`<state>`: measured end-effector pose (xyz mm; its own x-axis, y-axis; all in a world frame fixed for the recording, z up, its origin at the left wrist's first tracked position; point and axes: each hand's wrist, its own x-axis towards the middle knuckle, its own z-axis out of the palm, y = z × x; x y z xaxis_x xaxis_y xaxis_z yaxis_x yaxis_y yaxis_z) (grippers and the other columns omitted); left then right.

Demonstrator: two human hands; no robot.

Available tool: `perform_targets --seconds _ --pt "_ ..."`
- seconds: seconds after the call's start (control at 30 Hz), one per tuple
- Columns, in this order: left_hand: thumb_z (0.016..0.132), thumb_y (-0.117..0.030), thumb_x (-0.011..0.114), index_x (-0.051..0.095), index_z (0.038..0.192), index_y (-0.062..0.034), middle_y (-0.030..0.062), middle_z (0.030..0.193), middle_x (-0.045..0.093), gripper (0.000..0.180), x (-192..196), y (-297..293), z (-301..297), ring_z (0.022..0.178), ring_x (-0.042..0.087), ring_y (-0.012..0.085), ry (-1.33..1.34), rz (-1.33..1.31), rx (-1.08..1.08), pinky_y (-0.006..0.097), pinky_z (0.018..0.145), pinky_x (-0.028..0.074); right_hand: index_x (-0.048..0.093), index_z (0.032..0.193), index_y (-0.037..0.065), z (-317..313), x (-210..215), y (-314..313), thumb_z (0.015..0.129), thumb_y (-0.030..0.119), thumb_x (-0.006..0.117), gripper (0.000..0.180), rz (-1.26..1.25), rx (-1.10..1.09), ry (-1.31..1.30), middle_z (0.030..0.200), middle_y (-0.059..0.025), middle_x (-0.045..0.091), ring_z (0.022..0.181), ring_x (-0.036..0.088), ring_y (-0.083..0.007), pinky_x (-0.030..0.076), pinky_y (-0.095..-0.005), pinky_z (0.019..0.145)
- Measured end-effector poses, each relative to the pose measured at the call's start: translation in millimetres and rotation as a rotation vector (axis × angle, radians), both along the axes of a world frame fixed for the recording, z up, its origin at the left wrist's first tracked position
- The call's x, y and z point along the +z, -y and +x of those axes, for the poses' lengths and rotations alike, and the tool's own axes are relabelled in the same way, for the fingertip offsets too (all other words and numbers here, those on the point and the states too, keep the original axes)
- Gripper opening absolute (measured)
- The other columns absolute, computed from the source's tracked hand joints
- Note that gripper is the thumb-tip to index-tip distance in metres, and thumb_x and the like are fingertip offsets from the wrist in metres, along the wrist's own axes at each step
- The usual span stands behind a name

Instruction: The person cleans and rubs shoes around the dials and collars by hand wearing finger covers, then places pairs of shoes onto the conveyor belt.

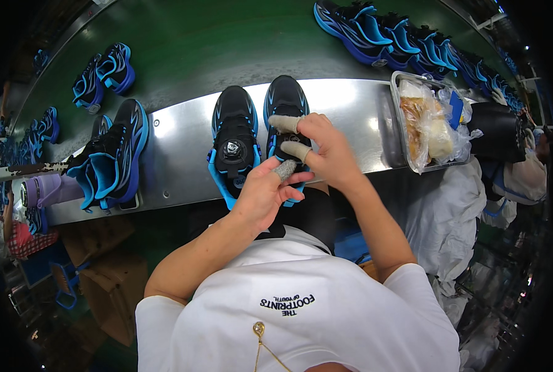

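Note:
Two black and blue sneakers stand side by side on a steel bench ledge (177, 149), toes pointing away from me. The left sneaker (233, 139) has a round dial fastener on its tongue and nothing touches its top. My right hand (323, 152), with taped fingertips, grips the tongue area of the right sneaker (285, 102). My left hand (264, 192) holds the heel end of that same sneaker, its taped thumb pressed against it. The hands hide most of the right sneaker's middle and heel.
Another pair of sneakers (112, 158) stands at the left of the ledge, and a pair (103, 71) lies on the green conveyor belt (227, 43). A row of sneakers (400, 37) runs along the belt's far right. A metal tray (406, 124) holds plastic bags.

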<state>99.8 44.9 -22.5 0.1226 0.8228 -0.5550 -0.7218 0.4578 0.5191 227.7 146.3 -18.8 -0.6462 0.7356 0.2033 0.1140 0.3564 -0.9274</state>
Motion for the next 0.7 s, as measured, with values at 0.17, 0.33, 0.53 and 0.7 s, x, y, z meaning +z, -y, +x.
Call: perform_targets --seconds 0.17,0.33,0.53,0.7 --pt "0.099 -0.009 0.050 0.054 0.121 0.0048 0.0131 0.116 0.062 0.027 12 -2 -9 0.102 0.064 0.0200 0.041 0.067 -0.059 0.024 0.063 0.056 0.069 0.118 0.013 -3 -8 -3 0.076 0.017 0.075 0.042 0.293 -0.168 0.275 0.088 -0.0035 0.059 0.083 0.051 -0.0175 0.042 -0.0299 0.073" --pt "0.086 -0.004 0.067 0.067 0.106 -0.0035 0.0112 0.106 0.064 0.020 67 5 -55 0.089 0.064 0.0197 -1.297 0.544 -0.094 0.032 0.076 0.051 0.069 0.116 0.007 4 13 -26 0.082 0.016 0.073 0.035 0.014 -0.173 0.176 0.095 -0.0098 0.065 0.083 0.060 -0.0177 0.048 -0.0296 0.076" --pt "0.079 -0.009 0.068 0.067 0.105 -0.0065 0.0092 0.096 0.063 0.026 5 -10 -93 0.094 0.056 0.0297 -1.426 0.768 -0.317 0.038 0.086 0.045 0.068 0.114 0.005 -30 -3 -47 0.088 0.012 0.066 0.027 -0.043 0.000 0.232 0.096 -0.0114 0.065 0.086 0.061 -0.0205 0.048 -0.0299 0.078" --pt "0.081 -0.013 0.070 0.060 0.120 -0.0070 0.0102 0.094 0.060 0.041 14 -2 -79 0.092 0.055 0.0284 -1.581 0.660 -0.144 0.037 0.085 0.045 0.066 0.118 0.003 -51 9 -54 0.091 0.009 0.062 0.027 -0.125 0.042 0.234 0.102 -0.0105 0.068 0.092 0.063 -0.0179 0.048 -0.0275 0.082"
